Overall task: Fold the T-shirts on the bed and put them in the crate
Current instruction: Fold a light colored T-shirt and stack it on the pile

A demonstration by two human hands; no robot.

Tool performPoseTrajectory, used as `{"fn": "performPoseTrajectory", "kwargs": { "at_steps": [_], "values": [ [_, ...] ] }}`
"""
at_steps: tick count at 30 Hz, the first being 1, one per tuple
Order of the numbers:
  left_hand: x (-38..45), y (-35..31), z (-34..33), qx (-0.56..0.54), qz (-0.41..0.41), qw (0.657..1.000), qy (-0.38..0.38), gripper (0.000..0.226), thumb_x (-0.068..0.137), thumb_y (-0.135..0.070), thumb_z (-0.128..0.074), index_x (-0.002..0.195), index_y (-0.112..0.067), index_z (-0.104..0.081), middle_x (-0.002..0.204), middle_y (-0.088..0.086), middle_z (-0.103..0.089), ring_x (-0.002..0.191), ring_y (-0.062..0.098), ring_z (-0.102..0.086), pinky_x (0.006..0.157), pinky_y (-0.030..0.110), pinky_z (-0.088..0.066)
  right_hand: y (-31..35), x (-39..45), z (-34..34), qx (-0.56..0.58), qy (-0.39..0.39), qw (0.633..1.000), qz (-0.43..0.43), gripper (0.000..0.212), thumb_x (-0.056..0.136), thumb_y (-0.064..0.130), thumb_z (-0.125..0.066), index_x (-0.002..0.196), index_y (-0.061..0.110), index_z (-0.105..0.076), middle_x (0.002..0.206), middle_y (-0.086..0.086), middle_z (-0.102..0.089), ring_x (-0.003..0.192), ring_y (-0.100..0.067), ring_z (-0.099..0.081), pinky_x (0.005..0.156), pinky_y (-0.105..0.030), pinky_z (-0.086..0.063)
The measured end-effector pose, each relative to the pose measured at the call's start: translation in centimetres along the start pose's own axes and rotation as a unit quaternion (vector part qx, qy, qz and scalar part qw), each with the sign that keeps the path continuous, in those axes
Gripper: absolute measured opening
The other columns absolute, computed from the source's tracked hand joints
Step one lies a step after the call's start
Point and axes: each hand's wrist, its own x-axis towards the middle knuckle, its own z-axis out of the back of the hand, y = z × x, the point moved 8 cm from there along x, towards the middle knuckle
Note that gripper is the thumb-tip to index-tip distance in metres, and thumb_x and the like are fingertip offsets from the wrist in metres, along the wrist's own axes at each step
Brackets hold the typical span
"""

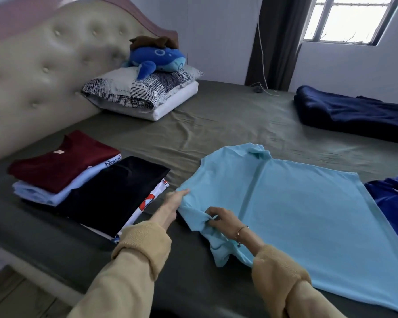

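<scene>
Head view looks down across a bed (216,125) covered with an olive-green sheet, where a light blue T-shirt (308,214) lies spread flat near the front edge, its far sleeve already turned in over the body. The left hand (174,200) reaches out with fingers nearly straight, the fingertips touching the shirt's collar edge. The right hand (223,220) has its fingers curled, pinching a bunch of the near sleeve cloth, which is crumpled and lifted slightly off the sheet; a thin bracelet (240,232) circles that wrist. Both arms wear tan fleece sleeves (138,253).

To the left of the blue shirt, apart from it, sit two stacks of folded shirts. The nearer one has a black T-shirt (117,191) on top of a white printed one (152,198). The stack beyond it has a maroon T-shirt (60,161) on top of pale blue folded cloth (46,193). At the right edge, touching the spread shirt's hem, lies a royal blue garment (395,203), only partly in view.

Farther back, a navy blanket (354,113) lies folded along the right side. By the tufted headboard (44,72), a blue plush whale (159,59) rests on patterned pillows (143,90). A dark curtain (276,40) hangs beside the window (347,17). The crate does not show in this view.
</scene>
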Motion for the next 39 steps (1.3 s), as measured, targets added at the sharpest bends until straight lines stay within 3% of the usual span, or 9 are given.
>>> {"fn": "performPoseTrajectory", "kwargs": {
  "at_steps": [5, 11, 14, 20, 25, 29, 33, 37, 39],
  "values": [
    [-0.1, 0.1, 3.5, 0.044, -0.051, 0.99, -0.123, 0.03, 0.092, -0.015, -0.053, 0.119, -0.002, -0.058, 0.116, 0.011, -0.062, 0.098, 0.022, -0.055, 0.08, 0.029, -0.043, -0.2, -0.9, 0.0, 0.039, -0.012, 0.999, 0.013, 0.022, 0.089, 0.019, -0.061, 0.102, 0.018, -0.044, 0.109, -0.011, -0.066, 0.09, -0.02, -0.058, 0.072, -0.02, -0.041],
    [-2.5, 1.6, 3.1, 0.08, 0.069, 0.994, -0.024, 0.047, 0.084, -0.027, -0.064, 0.125, -0.01, -0.049, 0.112, 0.011, -0.058, 0.101, 0.023, -0.057, 0.077, 0.032, -0.05, -0.3, -2.2, 0.6, -0.072, -0.018, 0.997, 0.033, 0.034, 0.075, 0.024, -0.073, 0.104, 0.018, -0.056, 0.1, 0.002, -0.049, 0.092, -0.012, -0.046, 0.08, -0.022, -0.039],
    [-4.5, 2.4, 2.3, 0.171, 0.101, 0.979, 0.034, 0.042, 0.081, -0.024, -0.069, 0.118, -0.012, -0.053, 0.104, 0.005, -0.06, 0.099, 0.018, -0.055, 0.072, 0.024, -0.048, 0.6, -3.4, 1.8, -0.105, -0.058, 0.992, 0.035, 0.024, 0.076, 0.03, -0.072, 0.083, 0.023, -0.05, 0.081, 0.006, -0.049, 0.077, -0.012, -0.045, 0.072, -0.026, -0.041],
    [-6.3, 2.7, 0.2, 0.159, 0.0, 0.979, 0.129, 0.04, 0.088, -0.026, -0.064, 0.125, -0.013, -0.054, 0.116, -0.002, -0.064, 0.106, 0.012, -0.058, 0.092, 0.028, -0.04, 0.6, -7.2, 0.8, -0.181, 0.064, 0.979, -0.072, 0.042, 0.083, 0.047, -0.057, 0.05, 0.021, -0.057, 0.057, 0.006, -0.065, 0.052, -0.003, -0.054, 0.066, -0.024, -0.05],
    [-7.8, 2.7, -0.3, 0.292, -0.091, 0.943, 0.133, 0.028, 0.077, -0.016, -0.076, 0.101, -0.011, -0.062, 0.098, -0.002, -0.067, 0.092, 0.01, -0.062, 0.075, 0.019, -0.049, -1.2, -8.7, 1.7, -0.243, 0.025, 0.957, -0.155, 0.04, 0.078, 0.057, -0.059, 0.065, 0.019, -0.064, 0.056, 0.007, -0.06, 0.069, -0.009, -0.061, 0.058, -0.023, -0.042],
    [-7.9, 1.9, 0.3, 0.282, -0.113, 0.947, 0.105, 0.028, 0.08, -0.027, -0.073, 0.097, -0.007, -0.066, 0.106, 0.001, -0.068, 0.099, 0.014, -0.063, 0.092, 0.03, -0.049, -2.5, -9.0, 1.2, -0.099, -0.001, 0.975, -0.198, 0.039, 0.078, 0.055, -0.063, 0.069, 0.018, -0.07, 0.069, 0.001, -0.071, 0.06, -0.008, -0.059, 0.069, -0.024, -0.049],
    [-9.2, 0.9, 0.9, 0.29, -0.125, 0.947, 0.06, 0.025, 0.093, -0.026, -0.059, 0.072, -0.014, -0.049, 0.086, -0.001, -0.056, 0.085, 0.013, -0.051, 0.073, 0.024, -0.039, -2.2, -8.8, 0.0, 0.033, -0.024, 0.978, -0.207, 0.032, 0.081, 0.036, -0.068, 0.065, 0.012, -0.056, 0.065, -0.003, -0.052, 0.062, -0.016, -0.046, 0.054, -0.024, -0.037],
    [-10.3, 1.9, 1.0, 0.317, -0.094, 0.94, 0.085, 0.024, 0.099, -0.016, -0.046, 0.114, -0.001, -0.055, 0.11, 0.004, -0.057, 0.1, 0.015, -0.052, 0.086, 0.027, -0.042, -2.6, -9.6, -0.3, 0.157, -0.031, 0.95, -0.269, 0.02, 0.084, 0.015, -0.058, 0.072, 0.007, -0.045, 0.043, -0.003, -0.048, 0.032, -0.012, -0.046, 0.034, -0.014, -0.03],
    [-10.5, 3.3, 1.3, 0.311, -0.054, 0.944, 0.098, 0.028, 0.1, -0.016, -0.042, 0.122, -0.003, -0.052, 0.114, 0.008, -0.058, 0.1, 0.019, -0.055, 0.085, 0.031, -0.047, -2.4, -9.8, -0.6, 0.254, -0.025, 0.927, -0.275, 0.01, 0.085, 0.005, -0.053, 0.088, 0.001, -0.046, 0.06, -0.013, -0.057, 0.029, -0.015, -0.053, 0.033, -0.015, -0.039]
  ]
}}
